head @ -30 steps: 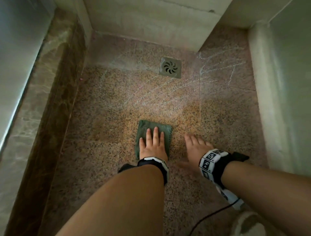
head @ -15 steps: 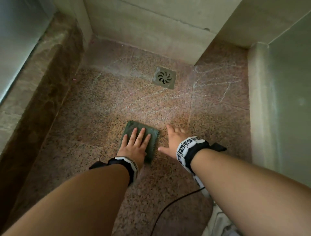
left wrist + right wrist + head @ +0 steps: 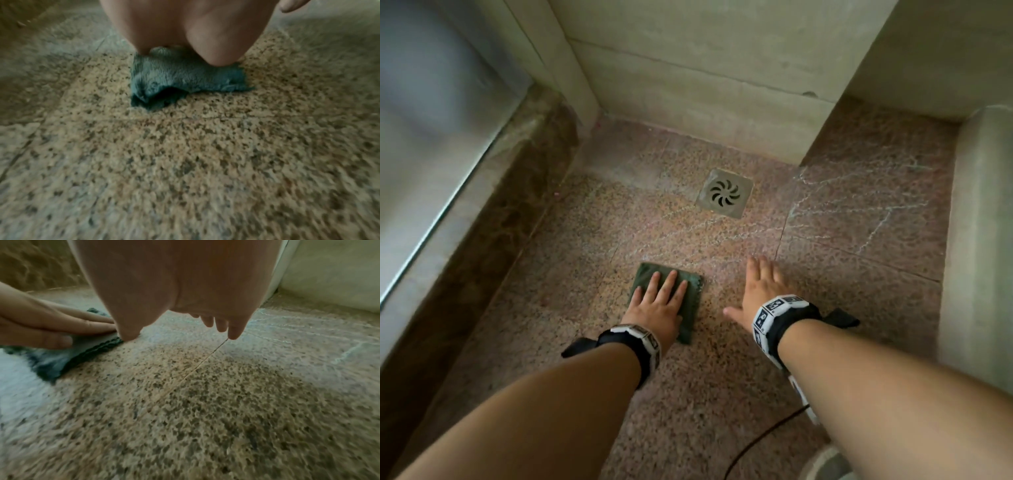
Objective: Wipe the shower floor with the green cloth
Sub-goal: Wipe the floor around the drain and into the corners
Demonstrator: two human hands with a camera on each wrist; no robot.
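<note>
Green cloth (image 3: 690, 294) is pressed flat under the left hand (image 3: 654, 310); right hand (image 3: 762, 291), beside it, is spread flat on the shower floor (image 3: 722, 394), nothing held.

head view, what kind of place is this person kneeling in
Most likely a shower stall in a bathroom. A square metal floor drain is set into the speckled stone floor, tiled walls close it in, and a raised stone curb runs along the left side.
</note>
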